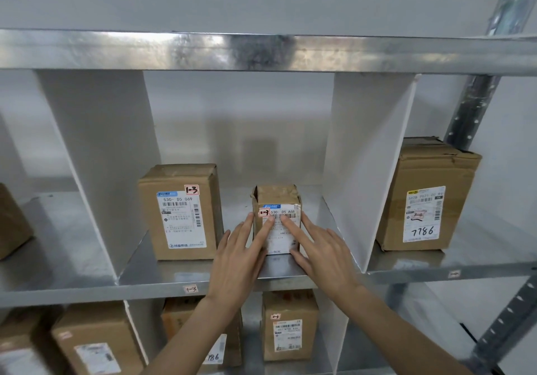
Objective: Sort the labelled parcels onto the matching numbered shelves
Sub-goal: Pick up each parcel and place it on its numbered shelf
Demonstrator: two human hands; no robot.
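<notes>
**Small parcel pressed into the 1-3 bay**

The small parcel (277, 217), tagged 1-3, stands upright just right of frame centre on the metal shelf (162, 284), in the bay whose front edge carries a 1-3 sticker (191, 289). The left hand (236, 261) lays straight, spread fingers against the box's front and left edge; the right hand (321, 254) does the same on the front and right side. Neither hand curls round it. A taller parcel (180, 211), also tagged 1-3, stands just to its left, apart from it. White dividers (363, 165) wall the bay. At right, beyond the divider, a large box (424, 197) is marked 7786. More boxes (289, 328) sit on the lower shelf.
</notes>
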